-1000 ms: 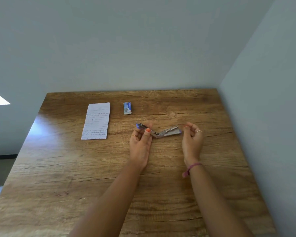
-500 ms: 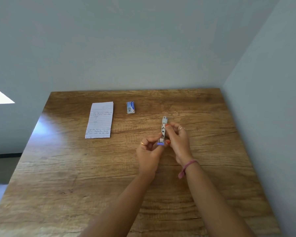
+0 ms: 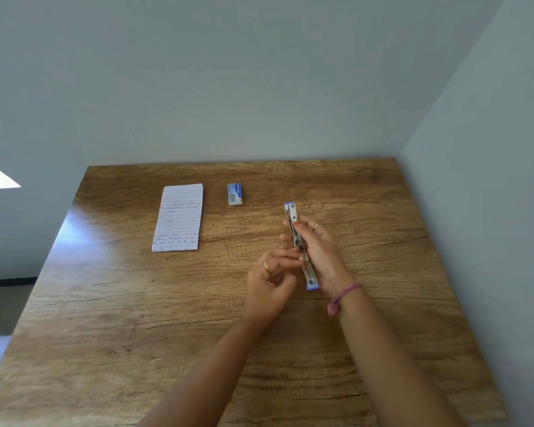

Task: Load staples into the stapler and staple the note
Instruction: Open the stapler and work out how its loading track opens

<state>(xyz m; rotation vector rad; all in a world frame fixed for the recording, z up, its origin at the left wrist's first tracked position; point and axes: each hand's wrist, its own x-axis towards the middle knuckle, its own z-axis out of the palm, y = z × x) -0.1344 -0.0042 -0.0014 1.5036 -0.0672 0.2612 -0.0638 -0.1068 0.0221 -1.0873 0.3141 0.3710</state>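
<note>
The stapler (image 3: 293, 220), silver metal with blue ends, is unfolded into one long strip above the table. My right hand (image 3: 321, 254) is wrapped around its middle, thumb on the metal. My left hand (image 3: 270, 280) sits just left of it, fingertips touching the stapler near its hinge. A lined, handwritten note (image 3: 179, 217) lies flat at the far left of the table. The small blue and white staple box (image 3: 235, 194) rests to the right of the note, apart from both hands.
The wooden table (image 3: 136, 334) fills the lower view. Grey walls close it in at the far edge and along the right side. A pink band circles my right wrist (image 3: 342, 295).
The stapler went from lying half open on the table, under my left fingers, to being lifted and unfolded straight in my right hand. Both hands came together at centre right.
</note>
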